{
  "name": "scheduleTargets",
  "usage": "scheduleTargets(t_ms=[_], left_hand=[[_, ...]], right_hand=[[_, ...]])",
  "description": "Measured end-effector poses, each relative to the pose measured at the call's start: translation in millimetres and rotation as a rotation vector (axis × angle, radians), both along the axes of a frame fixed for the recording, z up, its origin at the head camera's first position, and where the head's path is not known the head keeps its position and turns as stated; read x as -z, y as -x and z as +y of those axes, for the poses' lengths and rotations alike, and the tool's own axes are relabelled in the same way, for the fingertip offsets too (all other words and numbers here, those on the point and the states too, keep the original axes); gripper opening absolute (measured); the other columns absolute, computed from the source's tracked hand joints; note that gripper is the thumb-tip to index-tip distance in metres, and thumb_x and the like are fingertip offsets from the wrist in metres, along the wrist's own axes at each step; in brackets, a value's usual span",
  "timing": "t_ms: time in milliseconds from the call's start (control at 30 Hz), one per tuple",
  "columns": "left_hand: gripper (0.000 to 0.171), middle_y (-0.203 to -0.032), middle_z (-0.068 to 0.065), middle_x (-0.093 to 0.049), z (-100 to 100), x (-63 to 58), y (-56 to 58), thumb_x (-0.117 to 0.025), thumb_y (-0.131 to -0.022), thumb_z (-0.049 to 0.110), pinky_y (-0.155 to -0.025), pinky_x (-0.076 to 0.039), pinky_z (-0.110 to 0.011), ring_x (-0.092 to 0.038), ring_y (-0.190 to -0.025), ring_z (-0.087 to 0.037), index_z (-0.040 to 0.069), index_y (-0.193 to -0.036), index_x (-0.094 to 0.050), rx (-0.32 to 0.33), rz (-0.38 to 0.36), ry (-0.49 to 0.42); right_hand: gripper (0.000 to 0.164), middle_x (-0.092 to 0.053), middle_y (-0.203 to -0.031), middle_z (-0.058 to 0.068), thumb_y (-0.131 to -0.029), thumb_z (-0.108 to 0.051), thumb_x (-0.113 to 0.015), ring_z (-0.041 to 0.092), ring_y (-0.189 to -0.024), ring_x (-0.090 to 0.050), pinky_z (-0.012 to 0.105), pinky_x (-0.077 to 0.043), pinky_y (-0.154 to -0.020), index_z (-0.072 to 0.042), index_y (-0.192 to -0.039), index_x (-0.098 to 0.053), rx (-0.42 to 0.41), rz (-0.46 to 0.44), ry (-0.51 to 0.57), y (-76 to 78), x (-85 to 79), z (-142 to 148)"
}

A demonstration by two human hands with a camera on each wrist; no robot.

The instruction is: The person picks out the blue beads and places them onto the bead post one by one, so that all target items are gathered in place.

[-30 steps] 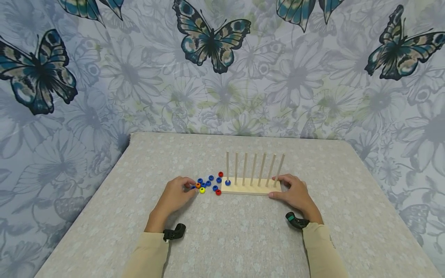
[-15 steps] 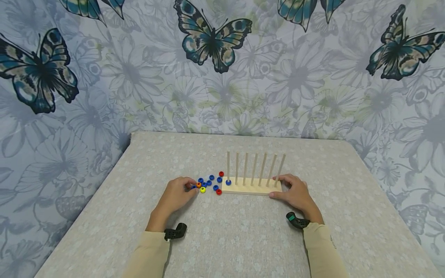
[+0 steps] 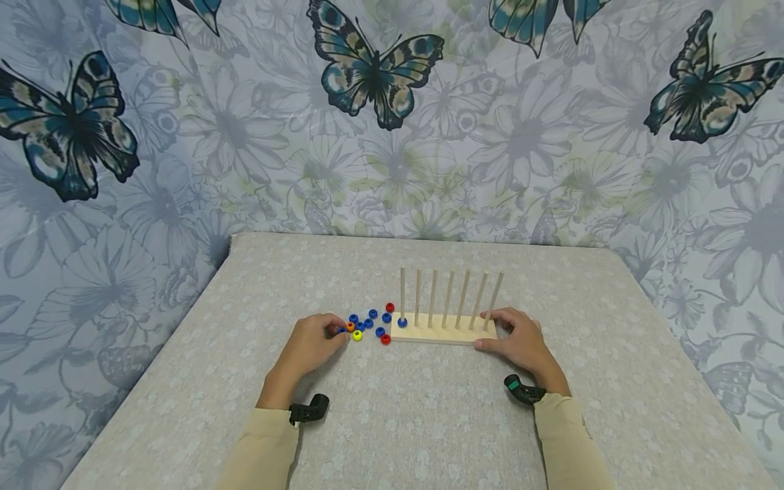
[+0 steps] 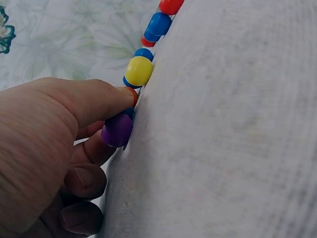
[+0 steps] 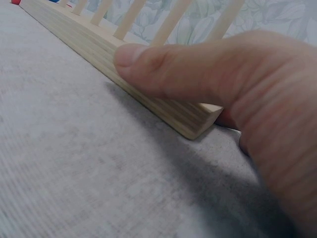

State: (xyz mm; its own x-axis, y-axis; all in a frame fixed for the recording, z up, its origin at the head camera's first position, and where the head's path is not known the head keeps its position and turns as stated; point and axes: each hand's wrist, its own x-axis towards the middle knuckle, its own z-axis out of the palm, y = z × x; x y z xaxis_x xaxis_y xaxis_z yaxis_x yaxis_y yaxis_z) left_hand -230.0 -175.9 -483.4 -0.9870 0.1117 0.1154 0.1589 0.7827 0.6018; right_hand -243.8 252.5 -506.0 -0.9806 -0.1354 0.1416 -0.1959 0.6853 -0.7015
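Observation:
My left hand [image 3: 315, 342] is at the left edge of a loose group of beads. Its thumb and forefinger curl round a purple bead [image 4: 117, 130] and a blue bead [image 3: 341, 330], with the thumb tip against an orange bead [image 3: 350, 327]. How firmly they are held is hard to see. From the head view the purple bead is hidden under the hand. My right hand [image 3: 517, 340] grips the right end of a wooden peg stand [image 3: 437, 333], thumb along its front edge. Several upright pegs rise from the stand, and a blue bead [image 3: 402, 323] sits on the leftmost.
Between my left hand and the stand lie a yellow bead [image 3: 357, 335], several blue beads [image 3: 368, 323] and two red ones, one red bead [image 3: 385, 339] near the stand's front corner. A patterned cloth covers the table [image 3: 392, 415]. A butterfly-print wall covering [image 3: 392, 177] stands behind it.

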Motion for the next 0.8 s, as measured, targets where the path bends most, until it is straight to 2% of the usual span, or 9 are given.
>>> scheduleTargets(t_ms=[367,800], left_hand=[[0.019,-0.088,0.001,-0.068,0.7,-0.5,-1.1,-0.075,-0.089,0.026,-0.069,-0.047,-0.030,-0.057,-0.076,-0.013,0.014,-0.103,-0.076,-0.005,-0.012,0.010],[0.019,-0.087,0.002,-0.067,0.0,-0.6,-0.7,-0.073,-0.090,0.030,-0.070,-0.046,-0.030,-0.056,-0.077,-0.014,0.015,-0.102,-0.074,0.003,0.009,0.004]], right_hand=[[0.061,-0.067,-0.111,0.000,-0.067,-0.055,-0.089,0.021,-0.096,-0.052,0.039,-0.024,-0.084,-0.028,-0.119,-0.070,0.003,-0.006,-0.006,0.6,-0.4,-1.1],[0.060,-0.067,-0.110,0.001,-0.068,-0.054,-0.088,0.021,-0.095,-0.051,0.039,-0.023,-0.083,-0.028,-0.119,-0.070,-0.001,-0.002,-0.002,0.6,0.4,-0.7]])
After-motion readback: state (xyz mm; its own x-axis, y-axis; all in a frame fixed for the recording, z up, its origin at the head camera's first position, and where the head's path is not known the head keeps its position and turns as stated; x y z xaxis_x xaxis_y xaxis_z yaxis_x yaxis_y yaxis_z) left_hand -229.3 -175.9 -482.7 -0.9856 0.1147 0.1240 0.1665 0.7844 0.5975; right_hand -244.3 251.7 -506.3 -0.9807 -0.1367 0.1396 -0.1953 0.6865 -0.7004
